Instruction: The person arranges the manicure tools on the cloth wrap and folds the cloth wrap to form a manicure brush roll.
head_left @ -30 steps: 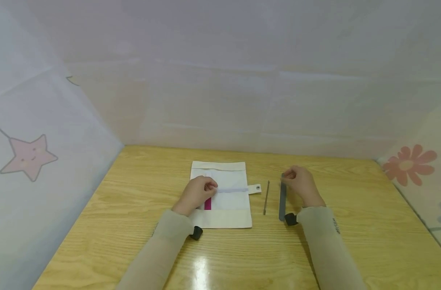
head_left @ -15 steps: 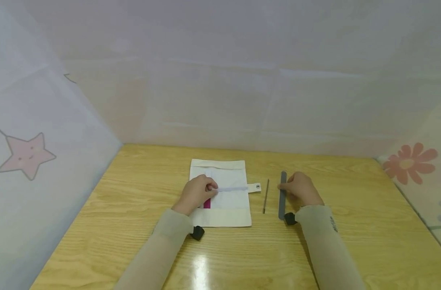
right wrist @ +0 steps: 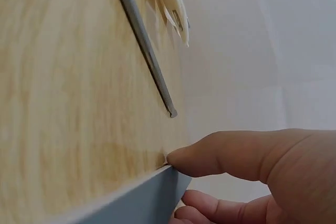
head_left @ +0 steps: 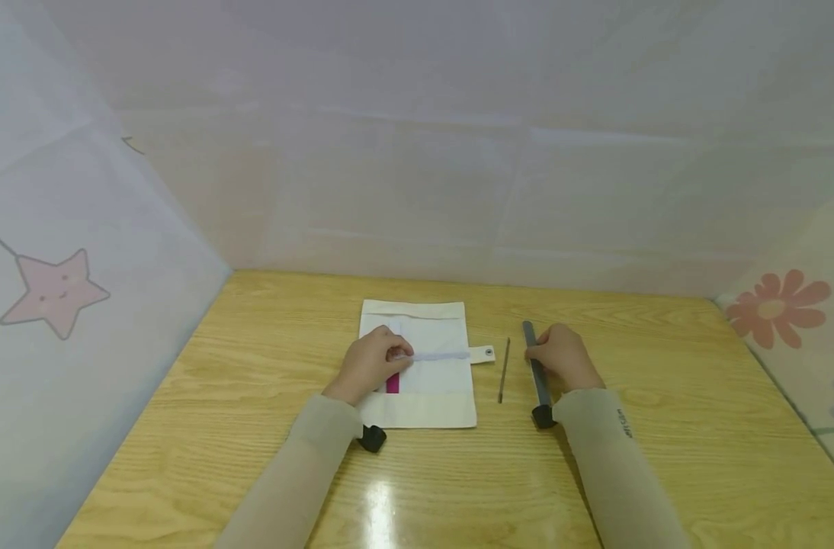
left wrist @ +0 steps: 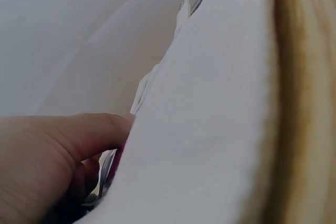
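Observation:
A white cloth pouch point(head_left: 434, 377) lies unfolded on the table, with a lilac elastic band point(head_left: 444, 356) across it. My left hand point(head_left: 372, 362) rests over its left part, thumb and forefinger pinching the band. Under that hand a magenta strip point(head_left: 392, 383) shows, its upper part hidden. My right hand point(head_left: 564, 357) pinches a grey nail file point(head_left: 539, 377) with rounded ends; in the right wrist view the thumb point(right wrist: 197, 156) lies at its edge. Between file and pouch is a thin metal rod point(head_left: 504, 371), which has a textured shaft in the right wrist view.
A snap tab point(head_left: 483, 354) sticks out from the pouch's right side towards the rod. The wooden table point(head_left: 451, 488) ends at a pale cloth backdrop point(head_left: 417, 191), with side cloths left and right. Black wrist cameras point(head_left: 372, 438) hang below both sleeves.
My right hand has moved from the far end of the nail file to lower along it and gripped it. The file has tilted, its far end swinging left. My left hand stays in place.

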{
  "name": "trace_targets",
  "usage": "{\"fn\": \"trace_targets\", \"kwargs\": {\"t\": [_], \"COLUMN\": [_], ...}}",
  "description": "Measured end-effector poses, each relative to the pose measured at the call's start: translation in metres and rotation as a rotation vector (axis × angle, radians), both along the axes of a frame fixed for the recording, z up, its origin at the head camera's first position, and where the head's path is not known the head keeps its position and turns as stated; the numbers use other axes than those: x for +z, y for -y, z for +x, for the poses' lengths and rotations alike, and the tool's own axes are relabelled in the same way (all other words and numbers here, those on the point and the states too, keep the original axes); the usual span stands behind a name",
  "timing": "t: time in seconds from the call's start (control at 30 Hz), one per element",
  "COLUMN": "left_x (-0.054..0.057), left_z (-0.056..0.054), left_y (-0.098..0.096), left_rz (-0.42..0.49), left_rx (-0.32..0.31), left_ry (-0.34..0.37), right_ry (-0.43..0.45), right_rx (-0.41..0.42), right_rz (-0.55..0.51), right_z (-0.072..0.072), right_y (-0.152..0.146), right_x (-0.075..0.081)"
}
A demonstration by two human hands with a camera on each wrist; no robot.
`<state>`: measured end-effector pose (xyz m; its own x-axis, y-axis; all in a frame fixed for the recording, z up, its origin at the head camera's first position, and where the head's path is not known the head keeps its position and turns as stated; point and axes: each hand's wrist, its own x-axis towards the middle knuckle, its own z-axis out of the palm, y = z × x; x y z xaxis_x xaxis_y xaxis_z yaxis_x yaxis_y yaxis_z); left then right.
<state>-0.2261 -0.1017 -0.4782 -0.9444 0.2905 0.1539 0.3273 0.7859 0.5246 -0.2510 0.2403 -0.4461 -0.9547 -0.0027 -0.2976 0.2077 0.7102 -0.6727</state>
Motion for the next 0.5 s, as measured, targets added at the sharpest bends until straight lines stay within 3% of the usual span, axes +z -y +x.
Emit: {"fn": "trace_targets", "kwargs": {"t": [0.23, 0.5], "left_x": [-0.0024, 0.0006], "left_z": [-0.0005, 0.0006], "left_y": [0.0015, 0.0011], "left_rz": [-0.005, -0.001], "left_rx": [0.009, 0.030], "left_ry": [-0.004, 0.031], "right_ry": [-0.057, -0.069], "right_rx": [-0.001, -0.029], "right_rz": [-0.032, -0.219], "right_z": [-0.0029, -0.0028], "right_y": [0.0009, 0.0017], "right_x": [-0.0055, -0.0087]}}
